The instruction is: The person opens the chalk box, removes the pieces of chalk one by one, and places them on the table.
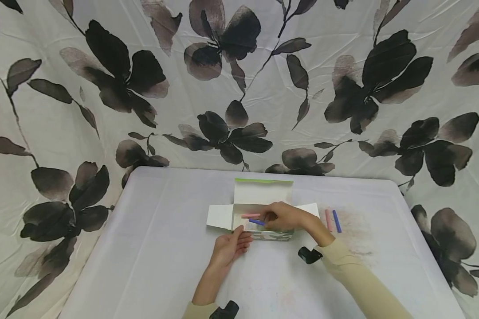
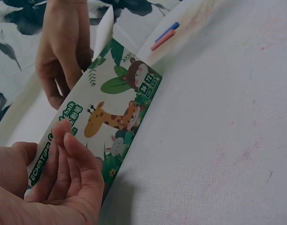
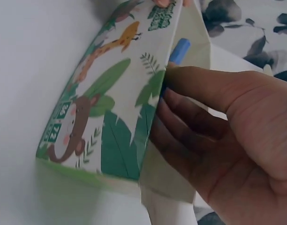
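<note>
An open chalk box (image 1: 273,236) with jungle animals printed on its front (image 2: 110,117) stands on the table, lid raised and side flaps spread. My left hand (image 1: 228,247) holds its front wall near the left corner, thumb at the rim and fingers against the printed face. Reaching in from the right, my right hand (image 1: 281,217) pinches a blue chalk stick (image 3: 181,50) between thumb and fingers, low inside the box. A pink chalk stick (image 1: 250,216) lies just behind the blue one, its right end beside my fingers. The front wall hides part of the right fingertips in the right wrist view.
Right of the box, a pink chalk stick (image 1: 328,220) and a blue chalk stick (image 1: 337,221) lie side by side on the white table (image 1: 159,248). Brownish chalk smudges mark the cloth beyond them. A floral curtain (image 1: 223,88) hangs behind the table.
</note>
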The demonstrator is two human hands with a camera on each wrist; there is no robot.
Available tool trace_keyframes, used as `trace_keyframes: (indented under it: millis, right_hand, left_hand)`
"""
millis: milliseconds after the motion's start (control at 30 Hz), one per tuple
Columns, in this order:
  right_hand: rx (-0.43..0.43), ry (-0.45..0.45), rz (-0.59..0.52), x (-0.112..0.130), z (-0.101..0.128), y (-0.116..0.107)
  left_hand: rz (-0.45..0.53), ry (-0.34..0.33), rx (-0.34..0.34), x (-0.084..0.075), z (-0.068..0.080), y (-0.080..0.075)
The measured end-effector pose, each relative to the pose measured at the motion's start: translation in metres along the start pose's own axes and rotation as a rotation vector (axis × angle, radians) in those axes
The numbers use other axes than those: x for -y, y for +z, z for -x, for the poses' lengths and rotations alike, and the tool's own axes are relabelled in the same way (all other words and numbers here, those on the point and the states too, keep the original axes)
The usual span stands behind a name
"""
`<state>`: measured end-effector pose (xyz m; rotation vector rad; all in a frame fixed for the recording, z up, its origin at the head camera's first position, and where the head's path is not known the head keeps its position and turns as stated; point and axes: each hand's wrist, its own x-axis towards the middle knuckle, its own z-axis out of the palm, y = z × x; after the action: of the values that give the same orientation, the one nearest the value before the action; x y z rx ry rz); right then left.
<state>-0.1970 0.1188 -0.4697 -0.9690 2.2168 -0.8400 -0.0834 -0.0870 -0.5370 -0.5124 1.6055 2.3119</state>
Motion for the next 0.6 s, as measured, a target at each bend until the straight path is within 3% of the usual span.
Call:
trace_keyframes:
  millis: [600]
  right_hand:
    - [-0.187, -0.028, -0.287, -0.023, 0.045, -0.030]
  left_hand:
    - [-0.050, -0.033, -0.013, -0.003, 0.000, 0.000]
